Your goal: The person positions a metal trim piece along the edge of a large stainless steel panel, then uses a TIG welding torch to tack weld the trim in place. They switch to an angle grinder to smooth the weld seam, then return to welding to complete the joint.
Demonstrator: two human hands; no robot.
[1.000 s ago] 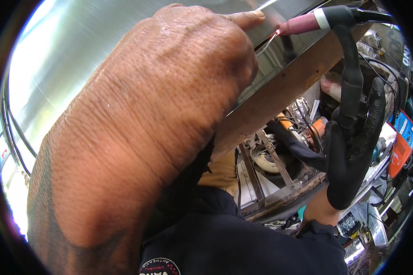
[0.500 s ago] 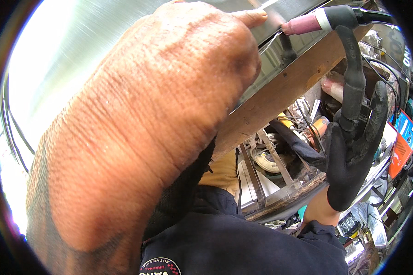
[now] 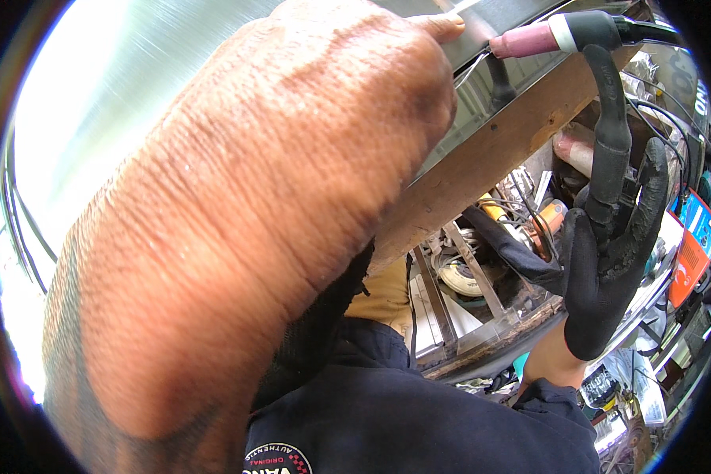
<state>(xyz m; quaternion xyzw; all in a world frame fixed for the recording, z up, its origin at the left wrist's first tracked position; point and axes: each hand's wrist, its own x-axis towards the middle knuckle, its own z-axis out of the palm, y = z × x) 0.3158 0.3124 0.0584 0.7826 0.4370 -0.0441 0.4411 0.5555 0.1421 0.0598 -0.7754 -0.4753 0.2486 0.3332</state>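
Observation:
My left hand point(image 3: 363, 87), bare, reaches in from the lower left, very near the view, over a shiny metal sheet point(image 3: 174, 63). One digit points toward the torch tip; the other fingers look curled and are hidden. A thin pale streak, perhaps a rod, shows at that fingertip. A wire point(image 3: 470, 67) runs from under the hand to the torch tip. My right hand point(image 3: 612, 261), in a black glove, holds a welding torch point(image 3: 608, 150) loosely by its handle, one finger stretched upward. The torch has a pink nozzle point(image 3: 525, 41), which points left at the sheet's edge.
A wooden beam point(image 3: 490, 150) runs beneath the sheet's edge. Below it are a metal frame point(image 3: 442, 300), a pale disc point(image 3: 464, 278), and cables. An orange and blue packet point(image 3: 694, 249) is at the right. Black fabric point(image 3: 312, 347) shows under my left forearm.
My left hand and the torch sit a few pixels farther right in view. Both hands keep the same pose and place relative to each other.

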